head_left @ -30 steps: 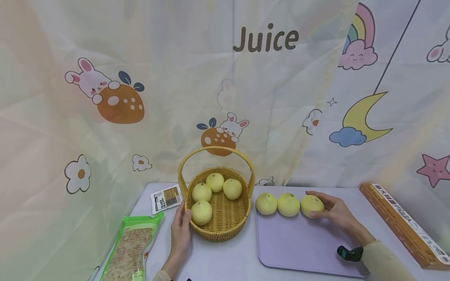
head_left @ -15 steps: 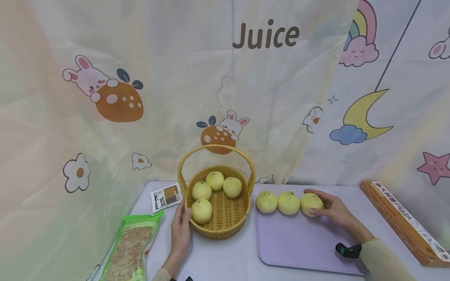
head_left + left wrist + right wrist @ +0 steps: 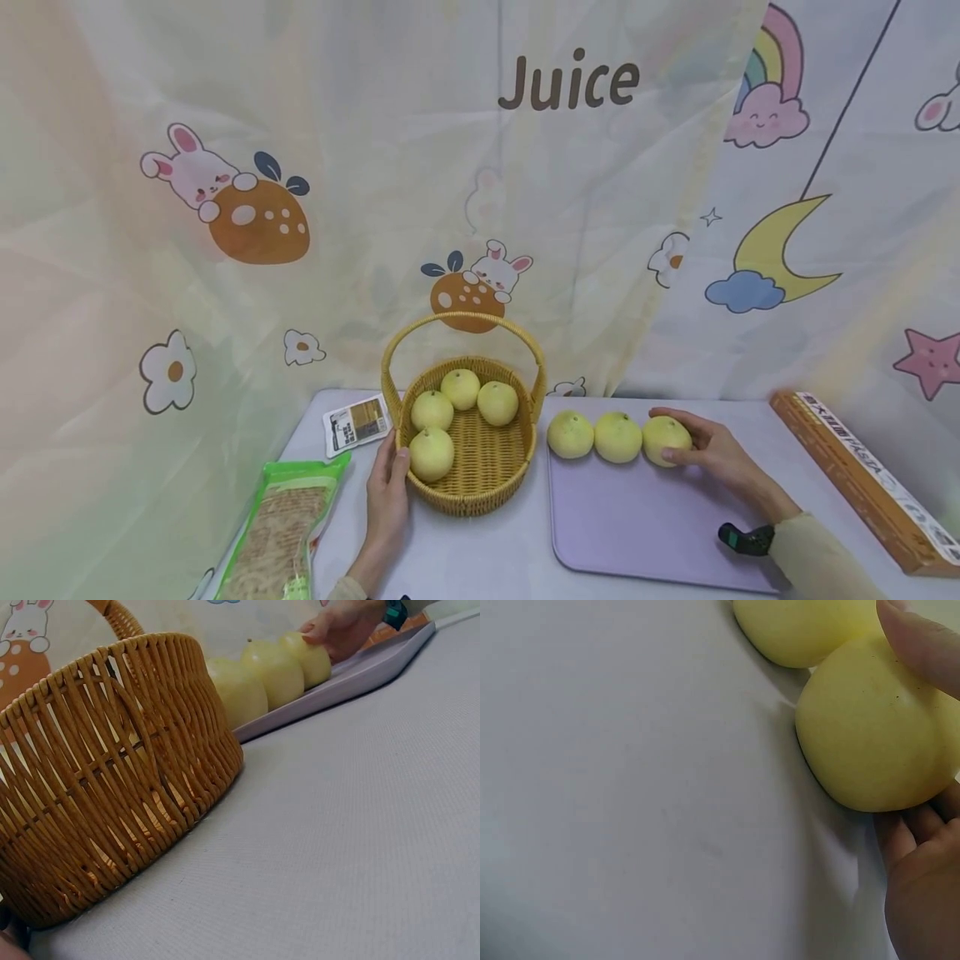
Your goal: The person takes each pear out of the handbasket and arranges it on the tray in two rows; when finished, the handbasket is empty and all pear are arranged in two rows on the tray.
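Four round pale-yellow pears, among them the front pear, lie in a woven wicker basket with a tall arched handle. My left hand rests against the basket's left outer side, its thumb up near the rim; in the left wrist view only a bit of it shows at the lower left corner. Three more pears stand in a row along the back edge of a purple tray. My right hand grips the rightmost pear, thumb on its near side and fingers round the far side.
A green-edged food bag lies at the left, with a small white packet behind it. Along the right edge stretches a long orange-brown box. A printed cloth curtain hangs behind the table.
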Demonstrator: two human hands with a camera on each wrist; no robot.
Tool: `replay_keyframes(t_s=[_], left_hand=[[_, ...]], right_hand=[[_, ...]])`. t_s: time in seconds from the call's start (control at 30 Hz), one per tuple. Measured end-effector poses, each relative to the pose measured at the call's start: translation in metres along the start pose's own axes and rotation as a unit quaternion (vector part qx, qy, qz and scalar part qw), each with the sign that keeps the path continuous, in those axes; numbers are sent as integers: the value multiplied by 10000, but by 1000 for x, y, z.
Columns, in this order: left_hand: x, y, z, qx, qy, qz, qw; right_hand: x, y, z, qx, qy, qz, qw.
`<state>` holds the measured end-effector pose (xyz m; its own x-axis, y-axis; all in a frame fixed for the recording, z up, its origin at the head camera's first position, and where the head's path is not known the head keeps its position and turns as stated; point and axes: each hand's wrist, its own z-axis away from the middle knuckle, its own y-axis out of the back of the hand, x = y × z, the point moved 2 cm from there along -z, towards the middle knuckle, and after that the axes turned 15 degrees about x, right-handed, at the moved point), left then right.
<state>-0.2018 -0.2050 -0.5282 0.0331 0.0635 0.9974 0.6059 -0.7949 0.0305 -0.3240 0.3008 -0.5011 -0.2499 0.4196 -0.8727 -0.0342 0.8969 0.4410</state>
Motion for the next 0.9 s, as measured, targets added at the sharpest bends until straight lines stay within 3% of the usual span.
replay_keyframes(t_s=[0.9], left_hand=[[-2, 1, -1, -22, -2, -30, 10000]], right_hand=[[-6, -3, 3, 187, 119, 136, 9997]])
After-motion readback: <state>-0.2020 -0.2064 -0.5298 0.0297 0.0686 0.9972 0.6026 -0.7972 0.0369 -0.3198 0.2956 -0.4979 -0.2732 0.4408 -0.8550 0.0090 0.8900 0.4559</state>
